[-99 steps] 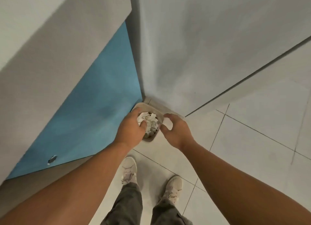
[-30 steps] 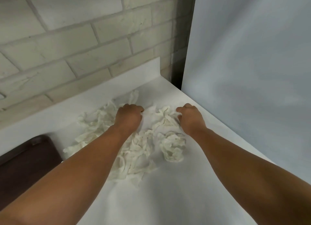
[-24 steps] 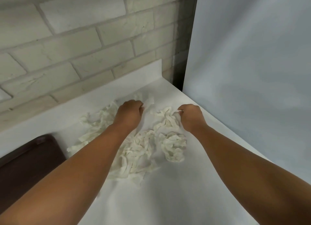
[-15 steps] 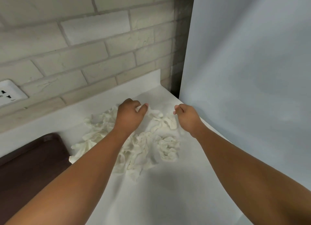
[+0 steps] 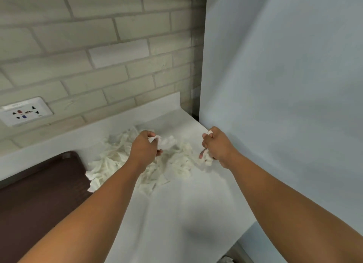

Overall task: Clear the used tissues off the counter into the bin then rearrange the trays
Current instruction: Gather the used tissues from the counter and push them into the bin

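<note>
Change: 1 s ago both my hands lay knuckles-up on the heap. Now each has come up off it with a fistful, and the right one has drawn away to the side.
Left hand (image 5: 145,148): closed round the left wad (image 5: 157,140), which shows white between thumb and fingers, held over the middle of the heap.
Right hand (image 5: 218,144): closed round the right wad (image 5: 207,156), with a bit poking out on top of the fist and more hanging below. It sits just beside the heap's right edge, near the grey panel (image 5: 284,85).
Tissues (image 5: 117,160): most of the pile lies on the desk (image 5: 186,213) close to the back upstand, spread from the tray's corner to under my left hand. I cannot tell whether its left fringe touches the tray or only lies beside it.
Tray (image 5: 39,194): 1 dark brown tray at the left, partly out of frame, with nothing on the part I see.
Bin: 3.3 s ago I was over it on the floor, dropping a load. I cannot make it out in this view.
Meaning: I judge this to be another round of the clearing step. 2 fistfuls are ready to carry, but the heap left behind suggests several more trips before the trays get their turn.
Risk: the strip dangling under my right fist looks loose and could drop on the way.
</note>
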Motion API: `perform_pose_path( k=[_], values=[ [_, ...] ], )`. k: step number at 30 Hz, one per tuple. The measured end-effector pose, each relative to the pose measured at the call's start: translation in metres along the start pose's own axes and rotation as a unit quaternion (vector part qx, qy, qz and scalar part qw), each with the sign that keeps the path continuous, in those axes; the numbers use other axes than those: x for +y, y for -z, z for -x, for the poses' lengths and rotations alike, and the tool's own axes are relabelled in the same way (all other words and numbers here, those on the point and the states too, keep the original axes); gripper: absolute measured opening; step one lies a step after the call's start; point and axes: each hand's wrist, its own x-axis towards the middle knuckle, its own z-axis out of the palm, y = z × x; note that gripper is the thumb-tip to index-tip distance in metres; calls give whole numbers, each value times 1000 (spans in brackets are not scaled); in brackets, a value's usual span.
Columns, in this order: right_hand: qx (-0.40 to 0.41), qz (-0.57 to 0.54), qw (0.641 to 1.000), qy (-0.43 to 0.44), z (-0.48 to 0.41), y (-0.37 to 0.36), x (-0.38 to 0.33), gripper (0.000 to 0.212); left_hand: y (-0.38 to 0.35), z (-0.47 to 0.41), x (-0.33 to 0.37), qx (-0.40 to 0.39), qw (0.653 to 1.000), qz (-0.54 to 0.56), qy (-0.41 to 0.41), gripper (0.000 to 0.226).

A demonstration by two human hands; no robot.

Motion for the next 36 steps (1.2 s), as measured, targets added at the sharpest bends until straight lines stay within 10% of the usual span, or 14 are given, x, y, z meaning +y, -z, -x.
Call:
perform_pose_path(
  k=[4,14,25,30,36],
  values=[
    [-8,-3,1000,-12,39,22,11,21,-12,41,14,-38,999,20,-3,37],
    [17,-28,999,23,149,93,55,55,-73,165,17,-65,992,-104,-34,21],
    [61,-66,995,-48,248,152,111,24,-125,259,-4,-139,989,-60,-8,13],
    [71,-133,984,-97,287,186,156,12,-166,287,-18,-193,976,-98,-6,42],
    [33,164,962,-214,315,213,227,65,-210,309,-50,-218,972,-87,13,43]
  ],
)
